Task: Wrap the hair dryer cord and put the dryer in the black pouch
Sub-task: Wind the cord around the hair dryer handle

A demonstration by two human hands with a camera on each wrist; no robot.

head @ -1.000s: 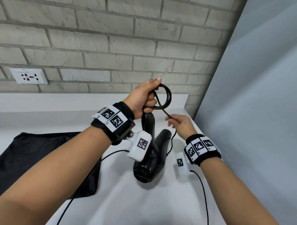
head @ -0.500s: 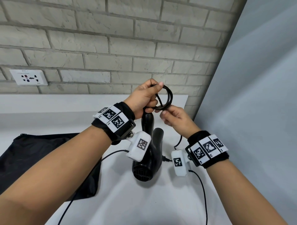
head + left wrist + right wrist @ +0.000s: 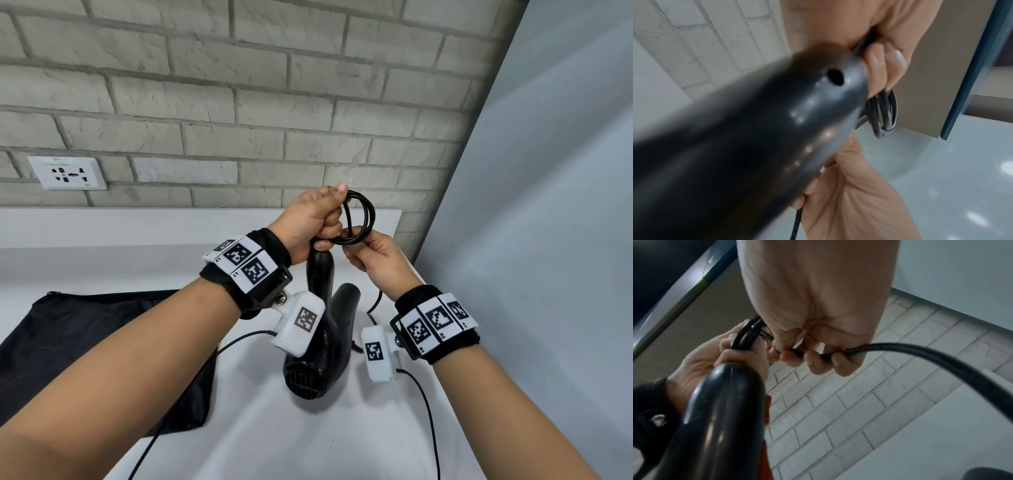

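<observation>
- The step in hand looks like the cord wrap. The person is winding the cord into small loops at the top of the dryer's handle.
- The left hand is up above the white counter, near its back right corner. Its fingers are curled round the top of the handle, and its thumb presses the loops against them.
- About 2 or 3 loops show in that hand. An exact count cannot be made.
- The right hand is just beside the left one, and lower. Its fingers are curled round the loose part of the cord and hold it tight.
- The hair dryer hangs down from the left hand over the counter. Whether its round end touches the counter cannot be told.
- The rest of the cord drops down behind the right wrist, so some is not yet wound. How much is left is hidden.
- The black pouch lies flat at the left side of the counter, well apart from the dryer. Whether its mouth is open cannot be told.
- Next, the right hand likely has to bring its bit of cord round and up to make 1 more loop.
- The left thumb has to catch it without letting the other loops spring loose.
- The pouch part comes after that.
</observation>
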